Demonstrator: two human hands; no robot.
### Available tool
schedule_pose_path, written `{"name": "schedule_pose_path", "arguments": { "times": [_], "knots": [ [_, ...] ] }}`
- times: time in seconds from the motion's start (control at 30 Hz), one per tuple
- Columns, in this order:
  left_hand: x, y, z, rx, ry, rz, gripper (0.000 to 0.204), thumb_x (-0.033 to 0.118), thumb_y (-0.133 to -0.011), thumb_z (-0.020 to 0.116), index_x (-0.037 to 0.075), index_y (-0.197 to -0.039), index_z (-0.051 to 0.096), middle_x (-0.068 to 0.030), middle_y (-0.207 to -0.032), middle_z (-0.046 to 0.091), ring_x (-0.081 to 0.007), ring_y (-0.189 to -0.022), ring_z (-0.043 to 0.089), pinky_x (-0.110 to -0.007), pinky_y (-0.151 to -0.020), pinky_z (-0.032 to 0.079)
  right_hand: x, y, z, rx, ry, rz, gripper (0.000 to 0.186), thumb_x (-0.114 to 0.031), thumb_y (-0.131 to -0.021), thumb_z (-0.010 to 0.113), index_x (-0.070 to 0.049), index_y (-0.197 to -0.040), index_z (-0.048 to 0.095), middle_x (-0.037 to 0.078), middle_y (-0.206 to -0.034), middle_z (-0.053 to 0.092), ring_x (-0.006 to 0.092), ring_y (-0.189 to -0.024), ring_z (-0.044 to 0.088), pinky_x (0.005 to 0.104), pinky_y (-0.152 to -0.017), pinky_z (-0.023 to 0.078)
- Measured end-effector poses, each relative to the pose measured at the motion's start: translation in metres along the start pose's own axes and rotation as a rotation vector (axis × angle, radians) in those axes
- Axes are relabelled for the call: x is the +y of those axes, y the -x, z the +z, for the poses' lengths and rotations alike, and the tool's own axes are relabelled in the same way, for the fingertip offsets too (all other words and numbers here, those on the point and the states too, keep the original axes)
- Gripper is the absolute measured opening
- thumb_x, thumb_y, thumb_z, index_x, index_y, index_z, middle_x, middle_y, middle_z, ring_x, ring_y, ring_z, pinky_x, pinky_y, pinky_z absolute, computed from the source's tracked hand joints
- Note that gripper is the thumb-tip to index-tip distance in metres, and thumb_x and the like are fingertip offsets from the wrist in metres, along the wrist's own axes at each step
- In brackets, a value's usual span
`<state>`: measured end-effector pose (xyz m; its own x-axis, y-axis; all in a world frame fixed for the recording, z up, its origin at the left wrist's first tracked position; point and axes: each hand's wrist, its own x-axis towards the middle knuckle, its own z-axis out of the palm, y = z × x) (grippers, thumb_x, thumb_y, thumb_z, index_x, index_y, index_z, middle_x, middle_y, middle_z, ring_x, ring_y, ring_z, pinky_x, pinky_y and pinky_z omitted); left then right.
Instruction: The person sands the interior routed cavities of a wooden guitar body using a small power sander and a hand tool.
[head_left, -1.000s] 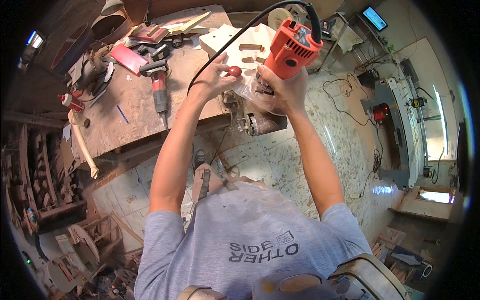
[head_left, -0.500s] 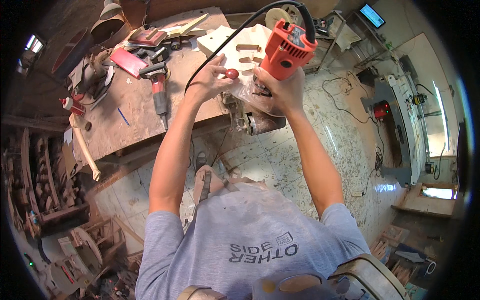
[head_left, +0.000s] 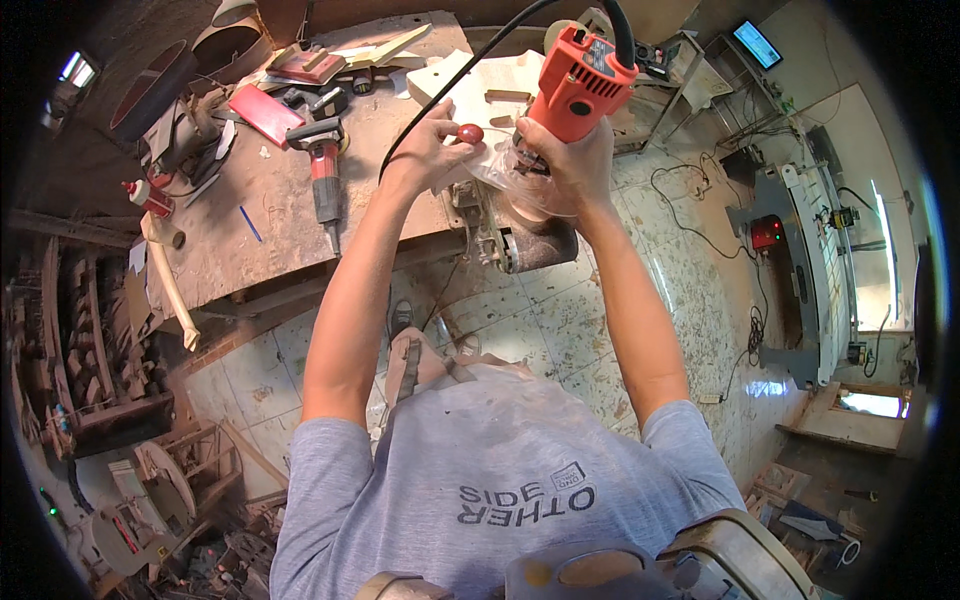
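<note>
My right hand [head_left: 583, 165] is wrapped round the lower part of a red-orange trim router [head_left: 580, 95], held upright over the bench edge. A clear plastic base plate [head_left: 505, 172] extends from the router toward the left. On it stands a glossy red ball knob [head_left: 470, 133], and my left hand [head_left: 425, 150] holds it at the side with thumb and fingers. Beneath and beyond lies a pale wooden slab [head_left: 470, 78] with slot-like recesses cut into it. The router bit is hidden by my right hand and the base.
A red angle grinder [head_left: 325, 180] lies on the wooden workbench [head_left: 275, 255]. Below the router, a belt sander [head_left: 535, 245] juts from the bench edge. The router's black cord [head_left: 440, 90] loops past my left hand. Loose cables [head_left: 665, 190] trail across the floor at right.
The whole view has shifted slightly. Both hands and the router have edged away from me, and more of the belt sander shows beneath the clear base. Both grips stay the same.
</note>
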<state>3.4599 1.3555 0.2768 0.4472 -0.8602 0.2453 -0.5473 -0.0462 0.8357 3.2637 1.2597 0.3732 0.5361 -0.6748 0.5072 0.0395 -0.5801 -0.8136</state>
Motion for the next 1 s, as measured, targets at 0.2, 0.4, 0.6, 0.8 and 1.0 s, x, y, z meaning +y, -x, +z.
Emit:
{"name": "schedule_pose_path", "arguments": {
  "times": [0.2,0.4,0.6,0.8,1.0],
  "knots": [
    [-0.002,-0.002,-0.004,-0.023,-0.065,0.009,0.037,0.02,-0.081,0.087,0.01,-0.115,0.081,-0.0254,-0.161,0.043,-0.039,-0.139,0.056,-0.041,-0.112,0.049,0.004,0.002,0.001,0.001,0.005,0.019,0.036,-0.03,-0.076,0.088,-0.003,-0.095,0.074,0.006,-0.083,0.076,0.0155,-0.073,0.072,0.0327,-0.069,0.056],
    [0.008,0.014,-0.021,-0.124,-0.053,0.032,0.036,0.02,-0.08,0.086,0.009,-0.113,0.082,-0.0201,-0.161,0.045,-0.0333,-0.128,0.065,-0.038,-0.103,0.054,-0.017,0.03,0.006,-0.005,-0.071,0.078,0.033,-0.022,-0.077,0.088,-0.001,-0.099,0.074,0.006,-0.089,0.077,0.0147,-0.081,0.073,0.0322,-0.074,0.056],
    [0.007,0.018,-0.024,-0.135,-0.022,0.025,0.034,0.017,-0.08,0.085,0.006,-0.113,0.081,-0.0196,-0.162,0.045,-0.0275,-0.121,0.069,-0.035,-0.097,0.056,-0.023,0.038,0.01,0.051,-0.003,0.064,0.03,-0.021,-0.078,0.087,-0.001,-0.097,0.072,0.005,-0.088,0.076,0.015,-0.081,0.072,0.0327,-0.073,0.056],
    [0.011,0.008,-0.021,-0.075,-0.002,-0.073,0.034,0.015,-0.081,0.084,0.008,-0.114,0.081,-0.0158,-0.162,0.046,-0.0248,-0.12,0.07,-0.034,-0.098,0.055,-0.009,0.012,0.011,-0.003,0.049,0.007,0.033,-0.028,-0.078,0.086,-0.003,-0.095,0.072,0.006,-0.086,0.076,0.0165,-0.078,0.072,0.0329,-0.072,0.055],
    [0.004,0.006,-0.027,-0.157,0.057,-0.048,0.034,0.017,-0.081,0.085,0.006,-0.113,0.081,-0.0265,-0.164,0.037,-0.0354,-0.134,0.061,-0.04,-0.105,0.053,-0.005,0.015,0.011,-0.023,-0.023,0.075,0.038,-0.026,-0.078,0.09,-0.001,-0.097,0.069,0.003,-0.087,0.072,0.0116,-0.077,0.068,0.0287,-0.068,0.054]
  ]
}}
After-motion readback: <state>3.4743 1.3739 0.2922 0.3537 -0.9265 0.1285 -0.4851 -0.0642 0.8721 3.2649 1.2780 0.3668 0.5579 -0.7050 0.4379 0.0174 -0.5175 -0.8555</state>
